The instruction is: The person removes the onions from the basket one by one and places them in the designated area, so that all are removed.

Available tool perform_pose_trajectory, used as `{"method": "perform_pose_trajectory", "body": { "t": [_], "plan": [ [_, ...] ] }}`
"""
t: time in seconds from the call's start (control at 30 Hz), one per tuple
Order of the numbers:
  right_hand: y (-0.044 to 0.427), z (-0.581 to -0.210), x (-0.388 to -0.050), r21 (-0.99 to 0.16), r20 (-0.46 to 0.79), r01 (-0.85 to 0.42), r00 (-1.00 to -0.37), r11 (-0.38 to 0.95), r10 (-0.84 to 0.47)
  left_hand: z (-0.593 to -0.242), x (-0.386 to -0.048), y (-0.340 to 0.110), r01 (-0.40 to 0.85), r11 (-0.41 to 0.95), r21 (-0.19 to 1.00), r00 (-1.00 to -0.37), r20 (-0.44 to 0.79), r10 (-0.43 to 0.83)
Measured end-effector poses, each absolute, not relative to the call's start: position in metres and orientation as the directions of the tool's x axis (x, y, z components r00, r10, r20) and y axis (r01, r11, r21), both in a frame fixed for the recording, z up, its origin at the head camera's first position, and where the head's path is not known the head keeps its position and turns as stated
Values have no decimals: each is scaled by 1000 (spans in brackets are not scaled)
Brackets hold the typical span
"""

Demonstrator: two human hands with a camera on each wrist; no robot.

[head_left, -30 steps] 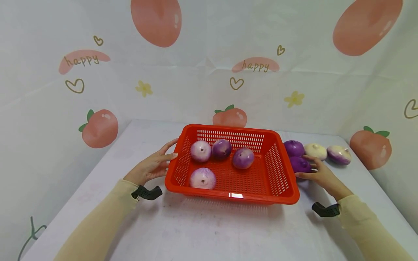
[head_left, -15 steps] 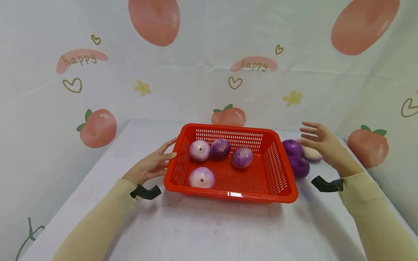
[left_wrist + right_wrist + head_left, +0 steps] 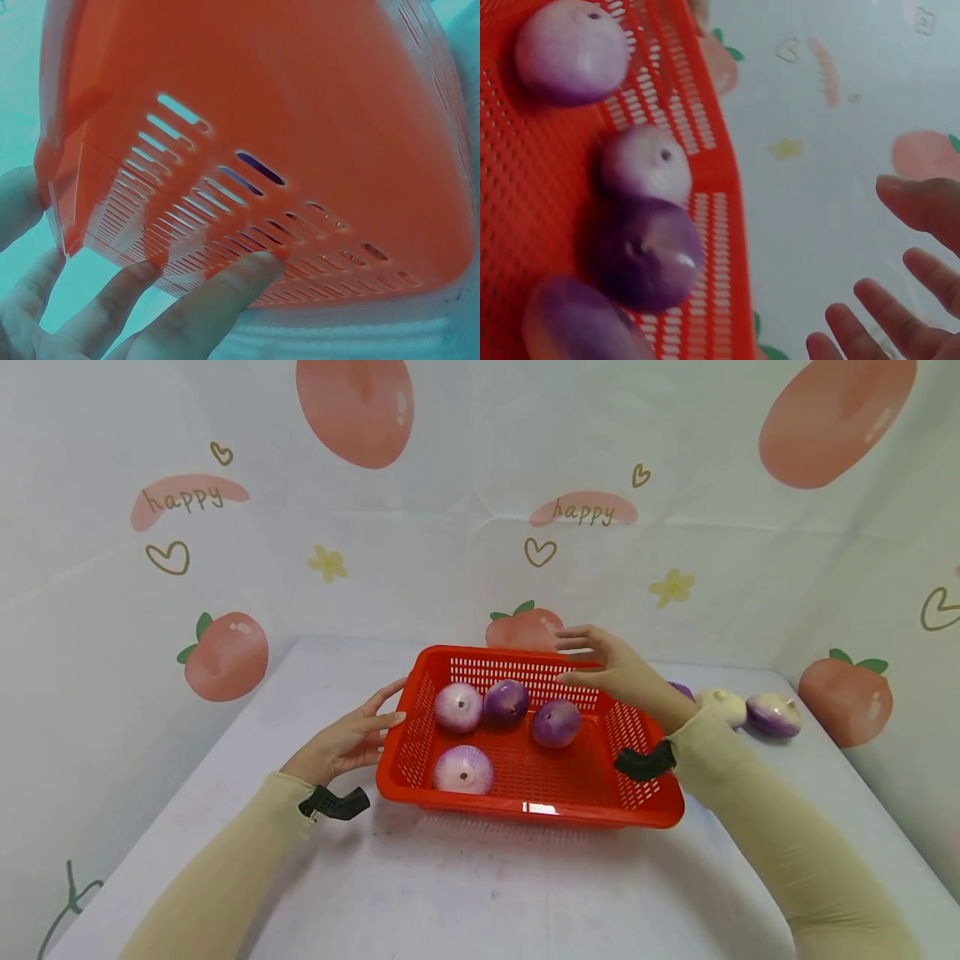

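A red plastic basket (image 3: pixel 540 812) with slotted walls stands mid-table. Inside lie several round onions: two pale purple ones, a pale onion (image 3: pixel 459 707) at the back left and another pale onion (image 3: pixel 463 770) at the front, plus a dark purple onion (image 3: pixel 506 702) and a purple onion (image 3: pixel 556 723). My left hand (image 3: pixel 345 745) grips the basket's left side, thumb on the rim (image 3: pixel 56 217), fingers against the outer wall. My right hand (image 3: pixel 618 672) hovers over the basket's back right part, fingers extended and holding nothing; the right wrist view shows it apart from the onions.
Right of the basket, a cream onion (image 3: pixel 722 705) and a cream-and-purple onion (image 3: pixel 774 716) lie on the white table (image 3: pixel 480 893). A purple onion (image 3: pixel 682 690) there is mostly hidden by the right arm. A printed cloth (image 3: pixel 450 552) hangs behind.
My right hand has left the purple onions beside the basket, risen, and moved left over the basket with nothing in it. The left hand and basket stay put.
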State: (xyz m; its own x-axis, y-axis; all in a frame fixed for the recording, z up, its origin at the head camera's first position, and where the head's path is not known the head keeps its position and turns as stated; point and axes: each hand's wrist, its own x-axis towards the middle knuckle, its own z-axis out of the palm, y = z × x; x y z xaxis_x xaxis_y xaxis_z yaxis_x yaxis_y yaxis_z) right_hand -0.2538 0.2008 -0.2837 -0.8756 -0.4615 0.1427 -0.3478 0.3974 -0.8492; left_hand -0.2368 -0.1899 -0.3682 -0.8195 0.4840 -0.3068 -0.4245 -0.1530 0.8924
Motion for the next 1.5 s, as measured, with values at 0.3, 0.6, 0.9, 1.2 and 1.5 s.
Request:
{"method": "perform_pose_trajectory", "body": {
  "t": [0.3,0.6,0.9,1.2,1.5],
  "plan": [
    [140,-304,-255,-847,59,-390,-744,361,-666,-368,-236,-191,-431,-141,891,-819,-320,477],
    [107,-331,-253,-866,-133,-325,-583,381,-801,-368,-235,-191,-426,-141,894,-820,-315,478],
    [98,-341,-250,-825,-261,-321,-513,465,-817,-368,-237,-191,-427,-142,893,-819,-316,479],
    [96,-349,-252,-795,-330,-316,-492,518,-806,-368,-238,-189,-430,-132,893,-819,-325,474],
    [91,-356,-255,-786,-317,-379,-430,488,-845,-368,-237,-190,-416,-137,899,-816,-303,492]
  ]
}}
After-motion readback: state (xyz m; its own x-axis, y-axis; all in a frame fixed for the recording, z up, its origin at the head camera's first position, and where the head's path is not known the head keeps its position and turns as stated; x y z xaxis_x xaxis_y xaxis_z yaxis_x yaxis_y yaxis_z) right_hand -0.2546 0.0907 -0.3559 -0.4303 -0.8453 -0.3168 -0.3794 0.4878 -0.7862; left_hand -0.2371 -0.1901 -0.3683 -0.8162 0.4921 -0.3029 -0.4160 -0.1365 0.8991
